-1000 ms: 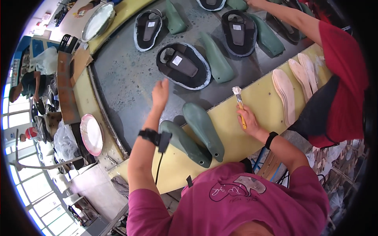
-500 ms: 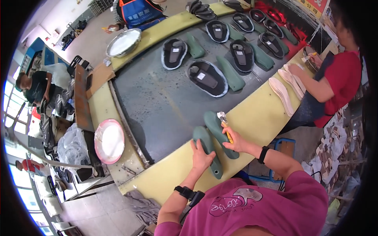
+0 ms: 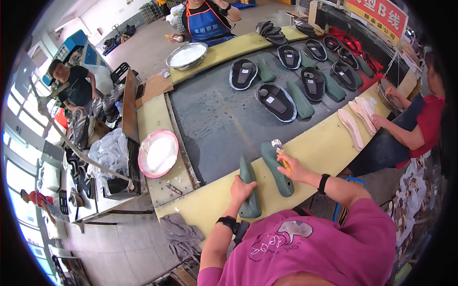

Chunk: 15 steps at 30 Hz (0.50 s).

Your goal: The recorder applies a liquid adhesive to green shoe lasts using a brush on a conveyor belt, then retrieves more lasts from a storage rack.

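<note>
The green shoe last (image 3: 251, 205) is on the yellow tabletop (image 3: 315, 158), near its edge and close in front of the person's body, turned so that it shows a narrow side. The left hand (image 3: 242, 188) is clasped round its middle, thumb on the right flank. A second green last (image 3: 270, 164) lies just to the right, well within reach of the other hand. The right hand (image 3: 296, 169) is closed on a brush (image 3: 286, 163) with a yellow handle; its white-coated tip is over the upper part of that second last, though whether they touch I cannot tell. The two hands are apart. Beyond the tabletop's inner edge, a grey surface (image 3: 205, 138) carries black shoe uppers (image 3: 277, 106) and more green lasts (image 3: 300, 102). Pale insoles (image 3: 351, 129) lie farther right, near a co-worker in red (image 3: 424, 128). To the left sits a pink-rimmed bowl (image 3: 144, 164) containing something white.
</note>
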Motion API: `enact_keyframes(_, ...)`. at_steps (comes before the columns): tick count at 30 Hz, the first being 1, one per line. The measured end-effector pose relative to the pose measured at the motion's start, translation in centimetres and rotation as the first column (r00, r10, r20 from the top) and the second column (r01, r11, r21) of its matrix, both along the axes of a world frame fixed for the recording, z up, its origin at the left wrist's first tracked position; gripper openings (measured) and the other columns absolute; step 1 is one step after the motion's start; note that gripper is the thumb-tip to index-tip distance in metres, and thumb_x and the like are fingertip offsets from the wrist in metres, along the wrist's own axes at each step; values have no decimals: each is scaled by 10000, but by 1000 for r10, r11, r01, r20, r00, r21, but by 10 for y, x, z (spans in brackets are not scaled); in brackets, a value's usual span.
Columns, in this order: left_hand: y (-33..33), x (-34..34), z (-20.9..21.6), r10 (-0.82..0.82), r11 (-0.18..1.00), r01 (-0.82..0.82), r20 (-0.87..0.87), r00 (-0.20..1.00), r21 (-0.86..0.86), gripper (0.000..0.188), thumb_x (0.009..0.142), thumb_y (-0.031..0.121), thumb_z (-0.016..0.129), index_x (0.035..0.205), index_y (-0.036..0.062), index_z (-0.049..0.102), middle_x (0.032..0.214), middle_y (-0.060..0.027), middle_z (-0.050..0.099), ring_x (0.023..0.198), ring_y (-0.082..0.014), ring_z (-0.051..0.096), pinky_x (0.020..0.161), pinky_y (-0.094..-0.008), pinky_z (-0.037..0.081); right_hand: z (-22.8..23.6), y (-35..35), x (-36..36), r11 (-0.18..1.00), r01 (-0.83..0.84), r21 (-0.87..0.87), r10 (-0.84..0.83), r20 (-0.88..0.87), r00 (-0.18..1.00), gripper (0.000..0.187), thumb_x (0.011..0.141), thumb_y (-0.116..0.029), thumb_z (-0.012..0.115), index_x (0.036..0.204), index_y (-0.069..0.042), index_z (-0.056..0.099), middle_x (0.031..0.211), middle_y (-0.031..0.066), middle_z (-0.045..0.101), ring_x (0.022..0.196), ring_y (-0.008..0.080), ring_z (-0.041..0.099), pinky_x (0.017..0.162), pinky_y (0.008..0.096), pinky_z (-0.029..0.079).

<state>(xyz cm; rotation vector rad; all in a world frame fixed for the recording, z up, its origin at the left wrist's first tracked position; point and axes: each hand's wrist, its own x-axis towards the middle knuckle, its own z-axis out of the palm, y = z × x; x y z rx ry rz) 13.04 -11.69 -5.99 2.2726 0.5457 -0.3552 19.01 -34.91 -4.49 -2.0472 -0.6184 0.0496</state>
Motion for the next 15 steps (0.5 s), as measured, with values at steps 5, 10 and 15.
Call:
enact_keyframes(5,30,11,-7,72,863,9,139,988,-506,612,553,259,718,1037,-56,515,916,-190,607,828,-247,612,746,-352,489,55,1,45,981,-126,145,69,344,937,127,804,-66,587,925,-30,587,787,105,614,705,245,602,640,323,473)
enact_keyframes(10,11,31,78,27,729,84,150,988,-679,575,577,174,671,1061,-76,484,916,-151,586,791,-211,586,712,-325,484,104,-6,68,929,-282,240,254,140,957,112,822,-88,532,890,-24,594,721,78,602,621,175,600,569,269,463)
enact_keyframes(15,-11,40,98,-56,731,167,186,981,-662,586,557,161,669,1069,-59,489,912,-124,579,812,-198,572,744,-319,470,121,4,97,860,-333,388,304,135,943,99,807,-105,519,809,-47,599,647,63,572,500,162,535,471,270,401)
